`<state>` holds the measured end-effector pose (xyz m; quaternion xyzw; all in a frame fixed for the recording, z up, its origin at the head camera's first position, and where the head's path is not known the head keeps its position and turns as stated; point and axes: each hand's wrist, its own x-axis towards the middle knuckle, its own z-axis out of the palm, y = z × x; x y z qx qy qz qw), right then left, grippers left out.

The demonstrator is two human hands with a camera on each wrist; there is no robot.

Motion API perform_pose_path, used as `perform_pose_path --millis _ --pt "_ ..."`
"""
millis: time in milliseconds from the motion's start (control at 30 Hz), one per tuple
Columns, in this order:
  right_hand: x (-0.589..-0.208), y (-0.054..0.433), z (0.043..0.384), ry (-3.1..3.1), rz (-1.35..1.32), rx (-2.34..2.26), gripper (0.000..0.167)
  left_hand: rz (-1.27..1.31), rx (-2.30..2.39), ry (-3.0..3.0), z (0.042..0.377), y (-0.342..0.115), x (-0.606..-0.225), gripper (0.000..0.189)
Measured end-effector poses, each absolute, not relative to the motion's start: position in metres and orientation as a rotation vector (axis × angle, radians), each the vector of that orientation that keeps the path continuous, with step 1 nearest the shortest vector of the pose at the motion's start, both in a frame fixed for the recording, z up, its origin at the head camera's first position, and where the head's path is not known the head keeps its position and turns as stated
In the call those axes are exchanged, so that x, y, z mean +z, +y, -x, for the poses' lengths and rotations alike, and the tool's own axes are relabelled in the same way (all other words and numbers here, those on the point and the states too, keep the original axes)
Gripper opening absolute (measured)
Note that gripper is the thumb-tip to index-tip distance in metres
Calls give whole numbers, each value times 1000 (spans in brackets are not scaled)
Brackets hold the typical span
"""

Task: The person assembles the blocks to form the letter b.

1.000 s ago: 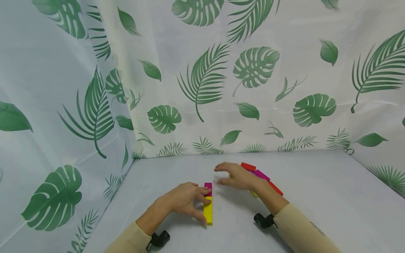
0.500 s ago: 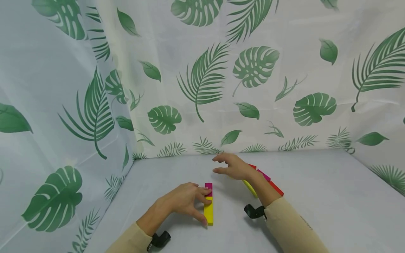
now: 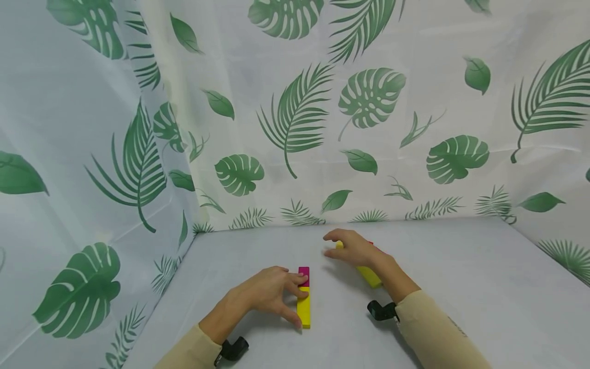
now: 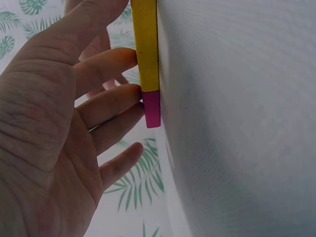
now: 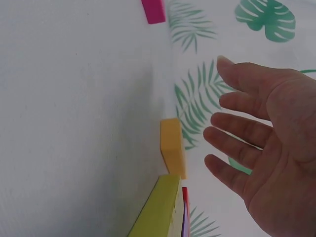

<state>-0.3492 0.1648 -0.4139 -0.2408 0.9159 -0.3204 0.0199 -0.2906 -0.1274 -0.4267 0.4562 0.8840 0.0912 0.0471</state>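
A magenta block (image 3: 303,270) and a longer yellow block (image 3: 303,310) lie end to end in a line on the white table. My left hand (image 3: 267,289) rests its fingertips on them, the thumb at the yellow block's near end. In the left wrist view, extended fingers (image 4: 111,106) meet the upper face of the yellow block (image 4: 149,54) and the magenta block (image 4: 152,109). Above a loose group of blocks, my right hand (image 3: 352,248) hovers with nothing in it. Below it, the right wrist view shows an orange-yellow block (image 5: 171,143) and a yellow-green block (image 5: 158,207).
A red block (image 3: 371,243) peeks out behind the right hand, which hides most of the group. Leaf-print sheeting (image 3: 295,195) walls the table (image 3: 461,307) at the back and sides. A black wrist camera (image 3: 381,310) juts from the right sleeve.
My right hand first moved away toward the back, then returned rightward and slightly nearer, over the loose blocks. The left hand and its two blocks have stayed put.
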Motion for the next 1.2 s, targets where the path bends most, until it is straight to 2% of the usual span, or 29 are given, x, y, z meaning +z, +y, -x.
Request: perform_pose_path --millis 600,1200 --pt "-422 176 356 2914 562 -825 50 -1337 285 2680 290 -127 -423 74" --pt "-431 174 359 2955 535 -777 40 -1344 290 2665 291 -126 -424 71"
